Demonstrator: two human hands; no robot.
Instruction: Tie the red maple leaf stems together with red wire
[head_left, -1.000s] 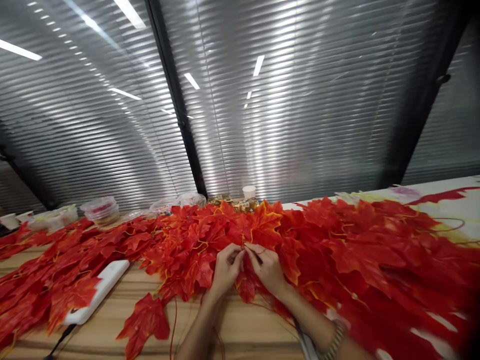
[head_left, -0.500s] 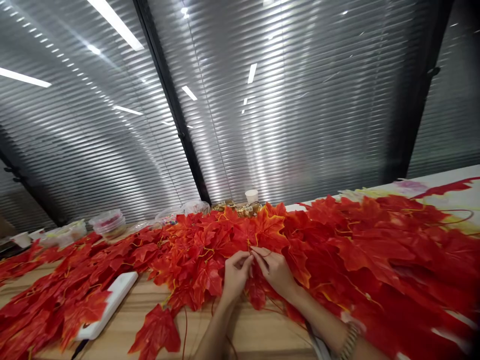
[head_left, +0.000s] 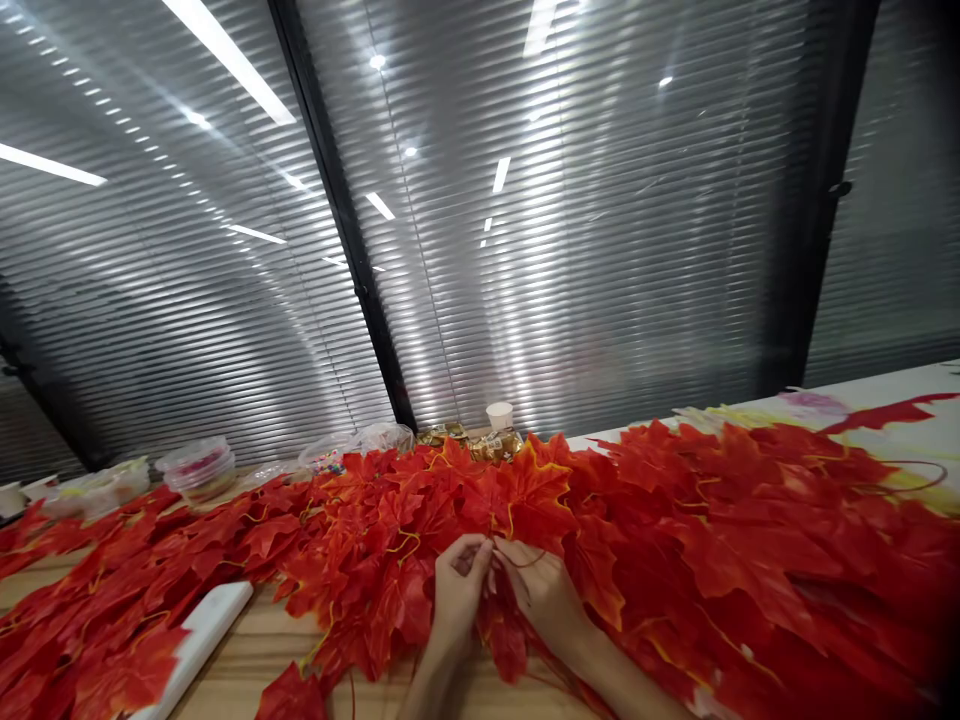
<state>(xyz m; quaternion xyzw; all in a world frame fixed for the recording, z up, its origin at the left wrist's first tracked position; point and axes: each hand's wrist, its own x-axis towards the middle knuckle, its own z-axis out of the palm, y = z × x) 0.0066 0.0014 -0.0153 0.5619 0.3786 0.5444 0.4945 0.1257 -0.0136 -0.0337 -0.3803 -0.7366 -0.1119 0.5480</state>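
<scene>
My left hand (head_left: 459, 588) and my right hand (head_left: 544, 597) meet fingertip to fingertip at the near edge of a heap of red artificial maple leaves (head_left: 427, 500). Both are closed in a pinch. A thin reddish-brown cord (head_left: 534, 560) loops over the fingers of my right hand, and its line runs into the pinch. What exactly sits between the left fingertips is too small to make out. One red leaf (head_left: 504, 640) hangs below the hands, between the wrists. Yellow-orange stems (head_left: 405, 548) show among the leaves.
A white power strip (head_left: 202, 640) lies on the wooden table (head_left: 262, 650) at the left, partly covered by leaves. Behind the heap stand a paper cup (head_left: 499, 415), gold-wrapped packets (head_left: 495, 445) and clear plastic tubs (head_left: 196, 468). Slatted blinds (head_left: 600, 250) rise beyond.
The whole scene sits slightly lower in view as the camera has tilted up. My hands stay pinched together at the same spot by the leaves, with little change in the fingers.
</scene>
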